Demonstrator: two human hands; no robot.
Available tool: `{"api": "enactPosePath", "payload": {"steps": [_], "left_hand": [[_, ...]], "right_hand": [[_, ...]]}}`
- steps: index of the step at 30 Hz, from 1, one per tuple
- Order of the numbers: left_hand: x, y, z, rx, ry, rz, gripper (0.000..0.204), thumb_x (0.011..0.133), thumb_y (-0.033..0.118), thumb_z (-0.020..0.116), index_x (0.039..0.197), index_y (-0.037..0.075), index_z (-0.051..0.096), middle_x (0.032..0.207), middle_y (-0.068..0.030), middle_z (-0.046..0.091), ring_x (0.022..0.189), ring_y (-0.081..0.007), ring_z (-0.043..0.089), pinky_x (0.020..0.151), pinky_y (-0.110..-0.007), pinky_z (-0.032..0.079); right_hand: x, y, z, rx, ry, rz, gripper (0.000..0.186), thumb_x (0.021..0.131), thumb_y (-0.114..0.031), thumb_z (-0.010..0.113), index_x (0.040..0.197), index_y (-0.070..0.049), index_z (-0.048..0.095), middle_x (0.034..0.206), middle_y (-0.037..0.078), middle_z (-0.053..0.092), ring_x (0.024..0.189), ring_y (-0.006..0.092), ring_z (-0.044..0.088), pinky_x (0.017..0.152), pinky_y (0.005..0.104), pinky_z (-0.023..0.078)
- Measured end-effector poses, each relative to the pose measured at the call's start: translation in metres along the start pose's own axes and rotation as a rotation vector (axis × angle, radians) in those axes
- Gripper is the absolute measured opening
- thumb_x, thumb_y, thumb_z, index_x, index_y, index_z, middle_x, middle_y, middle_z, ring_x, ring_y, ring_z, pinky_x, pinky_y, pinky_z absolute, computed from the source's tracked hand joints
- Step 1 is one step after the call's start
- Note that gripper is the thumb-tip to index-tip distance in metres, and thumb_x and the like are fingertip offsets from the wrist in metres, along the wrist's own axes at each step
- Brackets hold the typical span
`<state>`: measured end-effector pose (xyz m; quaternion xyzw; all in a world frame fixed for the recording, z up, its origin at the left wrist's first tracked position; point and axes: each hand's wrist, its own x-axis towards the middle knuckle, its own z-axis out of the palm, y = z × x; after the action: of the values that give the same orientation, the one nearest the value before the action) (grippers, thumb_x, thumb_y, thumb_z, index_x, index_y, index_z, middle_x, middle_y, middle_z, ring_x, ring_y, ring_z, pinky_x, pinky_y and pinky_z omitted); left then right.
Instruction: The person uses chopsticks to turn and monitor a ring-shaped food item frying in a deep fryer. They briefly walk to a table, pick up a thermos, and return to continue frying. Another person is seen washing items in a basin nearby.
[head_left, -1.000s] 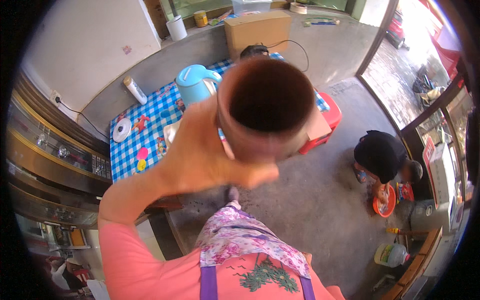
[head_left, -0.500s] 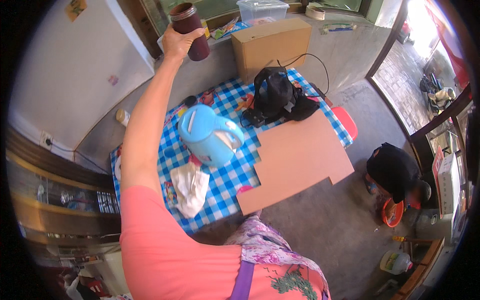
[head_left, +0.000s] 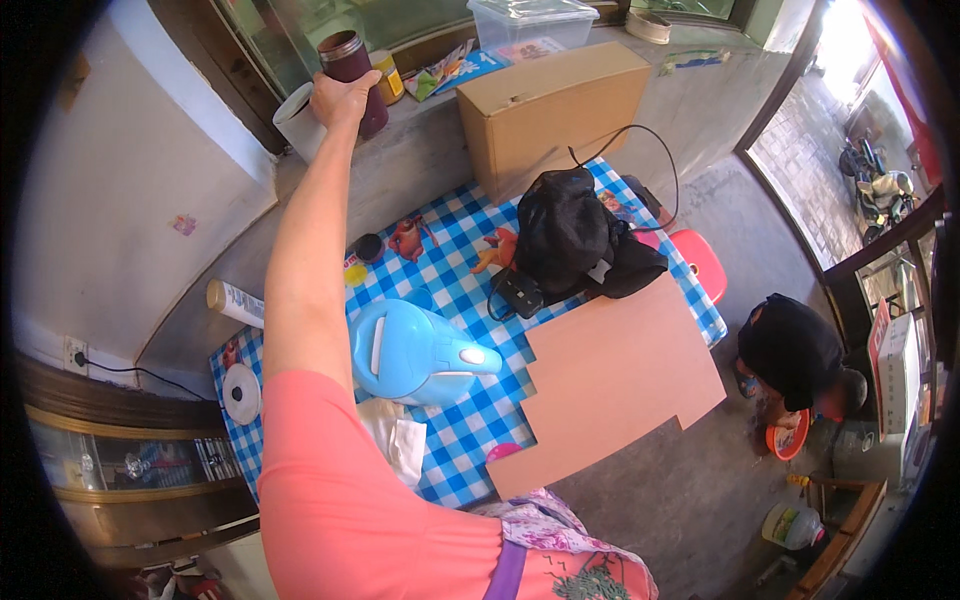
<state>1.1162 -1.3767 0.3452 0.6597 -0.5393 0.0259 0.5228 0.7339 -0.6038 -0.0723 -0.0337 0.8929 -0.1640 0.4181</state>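
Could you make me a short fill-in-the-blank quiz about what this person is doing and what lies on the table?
1. The left hand holds a dark ____ flask up on the ledge.
2. The light blue kettle stands on a blue and white ____ tablecloth.
3. The black bag lies in front of a closed ____ box.

Missing words: maroon; checked; cardboard

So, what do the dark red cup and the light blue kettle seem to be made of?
The dark red cup, gripped by the left hand on the ledge, looks like coated metal: its rim band is silvery; uncertain. The light blue kettle looks like glossy moulded plastic, with soft highlights and a white handle part.
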Motion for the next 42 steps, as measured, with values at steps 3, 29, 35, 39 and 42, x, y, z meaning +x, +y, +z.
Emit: {"api": "enactPosePath", "payload": {"steps": [3,29,35,39,42], "left_hand": [[0.01,-0.012,0.01,0.04,-0.003,0.0,0.074,0.048,0.044,0.085,0.097,-0.003,0.056,0.096,-0.0203,0.065,0.091,-0.0355,0.063,0.083,-0.041,0.049],[0.002,-0.035,0.056,0.257,-0.116,-0.166,0.108,0.056,0.063,0.075,0.116,-0.019,0.039,0.117,-0.0293,0.052,0.111,-0.0387,0.052,0.096,-0.04,0.041],[0.011,-0.011,0.018,0.122,-0.207,-0.297,0.078,0.057,0.044,0.079,0.106,-0.013,0.059,0.118,-0.0236,0.057,0.108,-0.0311,0.057,0.093,-0.036,0.044],[-0.082,0.149,-0.068,-0.294,-0.336,-0.039,0.065,0.067,0.029,0.077,0.114,-0.011,0.055,0.123,-0.0208,0.055,0.112,-0.026,0.055,0.097,-0.034,0.04],[-0.247,0.204,-0.087,-0.795,-0.495,0.165,0.06,0.082,0.012,0.064,0.133,-0.007,0.039,0.137,-0.0171,0.044,0.124,-0.0217,0.045,0.101,-0.031,0.036]], "right_hand": [[-0.002,-0.006,-0.001,-0.009,0.005,0.008,0.024,0.071,-0.012,0.059,0.084,0.006,0.069,0.07,0.013,0.068,0.065,0.0188,0.066,0.061,0.0284,0.051],[-0.134,0.107,-0.068,0.193,0.077,-0.076,0.026,0.072,-0.012,0.056,0.088,0.005,0.069,0.067,0.01,0.066,0.059,0.0147,0.062,0.057,0.0275,0.049],[-0.14,0.143,-0.079,0.376,0.071,0.029,0.024,0.076,-0.007,0.056,0.095,0.004,0.067,0.067,0.01,0.066,0.057,0.0143,0.062,0.05,0.0262,0.049],[-0.143,0.192,-0.076,0.374,0.107,0.036,0.022,0.073,-0.012,0.059,0.087,0.001,0.07,0.066,0.01,0.065,0.059,0.0149,0.063,0.054,0.0285,0.05],[-0.142,0.259,-0.082,0.311,0.236,0.135,0.023,0.069,-0.019,0.061,0.08,-0.002,0.071,0.068,0.013,0.066,0.062,0.0178,0.064,0.06,0.032,0.05]]}}
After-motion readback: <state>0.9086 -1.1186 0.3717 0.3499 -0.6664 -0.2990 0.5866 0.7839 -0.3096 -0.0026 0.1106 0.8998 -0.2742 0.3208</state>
